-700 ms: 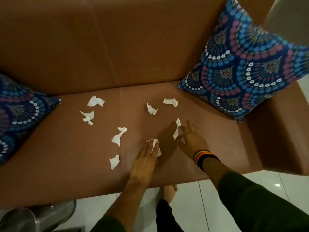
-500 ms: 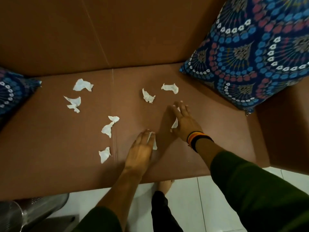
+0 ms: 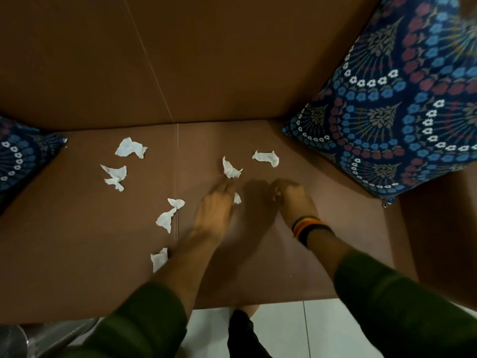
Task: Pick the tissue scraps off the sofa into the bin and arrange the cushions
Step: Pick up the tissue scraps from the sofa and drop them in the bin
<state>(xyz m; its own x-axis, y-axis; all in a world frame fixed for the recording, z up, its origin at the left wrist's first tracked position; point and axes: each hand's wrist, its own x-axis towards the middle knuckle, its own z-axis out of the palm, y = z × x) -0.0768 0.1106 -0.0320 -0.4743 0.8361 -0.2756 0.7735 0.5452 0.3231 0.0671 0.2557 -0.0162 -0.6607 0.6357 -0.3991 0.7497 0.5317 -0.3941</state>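
Several white tissue scraps lie on the brown sofa seat point(image 3: 77, 241): one near the backrest point(image 3: 130, 148), one below it point(image 3: 114, 177), a long one point(image 3: 170, 214) and one near the front edge point(image 3: 158, 259). My left hand point(image 3: 214, 210) is closed on a small scrap point(image 3: 237, 198), and its fingertips touch another scrap point(image 3: 231, 169). My right hand point(image 3: 294, 200), with a striped wristband, is curled into a fist where a scrap lay; that scrap is hidden inside it. One more scrap point(image 3: 267, 158) lies just beyond both hands.
A blue patterned cushion point(image 3: 400, 99) leans in the sofa's right corner against the armrest point(image 3: 438, 228). A second one point(image 3: 18, 156) lies at the left edge. A shiny metal container point(image 3: 46, 337) stands on the white tiled floor at the lower left. My foot shows below the seat.
The view has moved closer to the seat. My left hand has slid forward to the middle scrap. My right hand has closed over the long scrap, which no longer shows on the seat.
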